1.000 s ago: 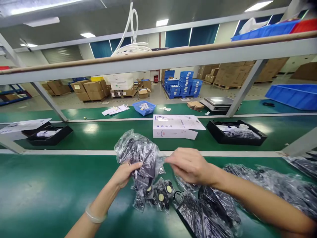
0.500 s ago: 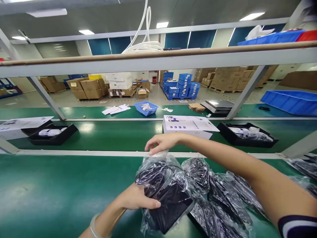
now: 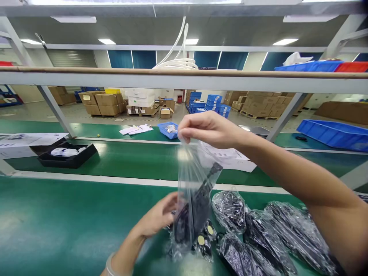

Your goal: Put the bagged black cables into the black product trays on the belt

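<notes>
High over the green bench, my right hand pinches the top of a clear plastic bag. The bag hangs down with a black item and cable inside, slightly blurred. My left hand is beside the bag's left side, its fingers curved and partly behind the plastic; whether they grip it is unclear. Below and behind the bag lie small bagged parts with round yellowish discs. To the right, several bagged black cables and items lie in a pile on the bench.
Beyond the bench's white rail, a black tray with white items stands at the left and a white printed box near the middle. Farther back are a small blue basket and a large blue bin. A shelf beam crosses above.
My right hand has risen, stretching the bag upward so that it hangs. My left thumb has come off the black item's front. Small bagged parts now show below, and the view has shifted.
</notes>
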A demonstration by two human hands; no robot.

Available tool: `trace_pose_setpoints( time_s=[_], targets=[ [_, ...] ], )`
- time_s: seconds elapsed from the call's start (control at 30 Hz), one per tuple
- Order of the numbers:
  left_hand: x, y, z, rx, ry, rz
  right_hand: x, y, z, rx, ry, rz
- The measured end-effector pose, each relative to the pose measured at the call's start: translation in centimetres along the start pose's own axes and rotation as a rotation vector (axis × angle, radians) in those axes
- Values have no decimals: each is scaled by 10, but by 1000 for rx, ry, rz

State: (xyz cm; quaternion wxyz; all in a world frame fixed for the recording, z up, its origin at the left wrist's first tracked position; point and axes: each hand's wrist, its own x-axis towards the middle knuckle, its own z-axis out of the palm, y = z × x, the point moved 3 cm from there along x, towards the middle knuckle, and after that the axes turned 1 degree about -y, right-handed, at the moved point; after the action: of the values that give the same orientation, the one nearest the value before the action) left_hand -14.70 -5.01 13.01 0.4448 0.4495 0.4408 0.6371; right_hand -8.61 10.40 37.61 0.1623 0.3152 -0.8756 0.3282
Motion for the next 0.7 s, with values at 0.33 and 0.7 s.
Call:
trace_pose_setpoints(
  time_s=[0.33,0.7],
  targets=[
    [53,86,-8,385,122,324,-26,23,10,142,12,6],
    [34,100,-33,235,304,258,-19,46,33,-289,-271,70]
  ],
)
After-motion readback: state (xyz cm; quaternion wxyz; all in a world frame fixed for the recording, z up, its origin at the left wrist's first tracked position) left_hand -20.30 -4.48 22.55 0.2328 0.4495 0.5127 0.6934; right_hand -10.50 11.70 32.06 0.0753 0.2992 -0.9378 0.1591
